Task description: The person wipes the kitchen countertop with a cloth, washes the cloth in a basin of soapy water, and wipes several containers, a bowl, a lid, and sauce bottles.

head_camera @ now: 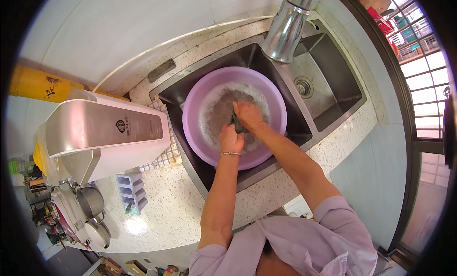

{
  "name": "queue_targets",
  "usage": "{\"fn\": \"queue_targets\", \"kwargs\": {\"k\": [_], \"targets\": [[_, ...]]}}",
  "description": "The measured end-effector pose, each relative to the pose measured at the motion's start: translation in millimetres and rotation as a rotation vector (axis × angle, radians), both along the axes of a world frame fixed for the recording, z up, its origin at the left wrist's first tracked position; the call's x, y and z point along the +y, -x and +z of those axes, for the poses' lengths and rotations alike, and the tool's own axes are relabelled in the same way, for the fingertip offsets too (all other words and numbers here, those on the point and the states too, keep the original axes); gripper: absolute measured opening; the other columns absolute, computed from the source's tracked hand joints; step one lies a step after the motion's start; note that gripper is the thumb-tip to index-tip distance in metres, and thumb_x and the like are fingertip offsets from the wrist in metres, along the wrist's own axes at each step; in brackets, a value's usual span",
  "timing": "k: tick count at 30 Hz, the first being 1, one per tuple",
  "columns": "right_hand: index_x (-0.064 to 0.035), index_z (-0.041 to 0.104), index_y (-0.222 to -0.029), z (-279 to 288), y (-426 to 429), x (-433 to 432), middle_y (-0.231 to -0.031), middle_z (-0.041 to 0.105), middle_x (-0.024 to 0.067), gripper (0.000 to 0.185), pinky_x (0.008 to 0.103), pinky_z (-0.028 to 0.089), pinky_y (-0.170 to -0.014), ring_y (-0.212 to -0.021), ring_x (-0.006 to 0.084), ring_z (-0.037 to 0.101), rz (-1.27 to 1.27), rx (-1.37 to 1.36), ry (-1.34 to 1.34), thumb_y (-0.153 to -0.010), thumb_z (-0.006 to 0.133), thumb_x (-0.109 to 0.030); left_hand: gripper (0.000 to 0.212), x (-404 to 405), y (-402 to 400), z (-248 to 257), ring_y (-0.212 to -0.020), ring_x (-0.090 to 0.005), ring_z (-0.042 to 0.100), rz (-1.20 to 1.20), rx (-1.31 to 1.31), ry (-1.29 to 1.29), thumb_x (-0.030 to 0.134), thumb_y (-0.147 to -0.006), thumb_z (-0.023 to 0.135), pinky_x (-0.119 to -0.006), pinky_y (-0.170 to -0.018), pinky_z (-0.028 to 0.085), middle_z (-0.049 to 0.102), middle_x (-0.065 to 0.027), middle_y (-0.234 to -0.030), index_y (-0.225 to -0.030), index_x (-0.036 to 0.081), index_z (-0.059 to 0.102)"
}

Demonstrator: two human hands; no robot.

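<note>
A purple plastic basin (pixel 192 142) sits in the larger bowl of a stainless steel double sink (pixel 303 133). It holds murky, greyish soapy water (pixel 221 108) ringed with white suds. My left hand (pixel 231 139), with a thin bracelet at the wrist, grips one end of a dark wet cloth (pixel 234 121) near the middle of the basin. Just above it to the right, my right hand (pixel 248 115) is closed around another part of the same cloth. Most of the cloth is hidden by my hands and the water.
A chrome faucet (pixel 287 29) hangs over the divider beside the smaller bowl with its drain (pixel 303 86). Left of the sink stands a white and silver countertop appliance (pixel 107 129). Nearby are a blue-grey tiered holder (pixel 132 192) and a metal pot (pixel 90 201). A barred window (pixel 425 94) lies right.
</note>
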State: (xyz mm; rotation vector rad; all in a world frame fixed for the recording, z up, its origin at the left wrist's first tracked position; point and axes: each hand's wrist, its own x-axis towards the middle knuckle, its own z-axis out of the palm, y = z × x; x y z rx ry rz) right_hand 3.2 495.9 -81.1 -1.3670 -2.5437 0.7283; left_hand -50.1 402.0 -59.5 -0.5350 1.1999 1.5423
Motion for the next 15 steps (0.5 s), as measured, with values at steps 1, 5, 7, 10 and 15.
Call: {"fn": "queue_targets", "kwargs": {"k": [1, 5, 7, 10, 15], "targets": [[-0.0038, 0.062, -0.099, -5, 2, 5, -0.09, 0.065, 0.0233, 0.032, 0.0472, 0.054, -0.07, -0.082, 0.0394, 0.065, 0.005, 0.01, -0.036, -0.094, 0.05, -0.034, 0.042, -2, 2, -9, -0.121, -0.0319, 0.047, 0.038, -0.043, -0.046, 0.011, -0.096, 0.045, -0.052, -0.103, 0.039, 0.043, -0.0194, -0.132, -0.136, 0.004, 0.037], [-0.0062, 0.054, -0.121, -61, -35, 35, -0.094, 0.06, 0.0269, 0.042, 0.0468, 0.054, -0.07, -0.076, 0.0407, 0.063, -0.182, 0.202, -0.456, -0.086, 0.064, -0.026, 0.046, 11, -8, 17, -0.127, -0.0388, 0.039, 0.062, -0.255, 0.039, 0.029, -0.095, 0.051, -0.064, -0.102, 0.033, 0.039, -0.0194, -0.137, -0.133, 0.007, 0.039], [-0.0084, 0.057, -0.124, -76, -43, 25, -0.101, 0.061, 0.0274, 0.048, 0.0458, 0.053, -0.074, -0.08, 0.0425, 0.063, -0.148, 0.118, 0.008, -0.08, 0.07, -0.024, 0.052, 3, -1, 25, -0.13, -0.0409, 0.036, 0.018, -0.307, 0.054, 0.038, -0.093, 0.052, -0.068, -0.101, 0.03, 0.036, -0.0184, -0.14, -0.134, 0.009, 0.039], [-0.0058, 0.061, -0.113, -56, -40, 12, -0.101, 0.063, 0.0248, 0.038, 0.0469, 0.052, -0.076, -0.083, 0.0426, 0.064, 0.097, 0.013, 0.632, -0.081, 0.067, -0.026, 0.058, -18, 5, -8, -0.13, -0.0426, 0.034, -0.082, -0.367, -0.089, 0.047, -0.09, 0.054, -0.07, -0.101, 0.029, 0.037, -0.0158, -0.141, -0.133, 0.011, 0.041], [-0.0021, 0.062, -0.098, 57, -7, -47, -0.092, 0.065, 0.0234, 0.042, 0.0457, 0.053, -0.07, -0.083, 0.041, 0.064, 0.351, -0.059, 0.393, -0.088, 0.053, -0.042, 0.048, -29, 28, -52, -0.115, -0.0364, 0.05, 0.02, -0.272, -0.26, 0.047, -0.087, 0.059, -0.057, -0.099, 0.041, 0.054, -0.0126, -0.123, -0.118, 0.01, 0.054]]}}
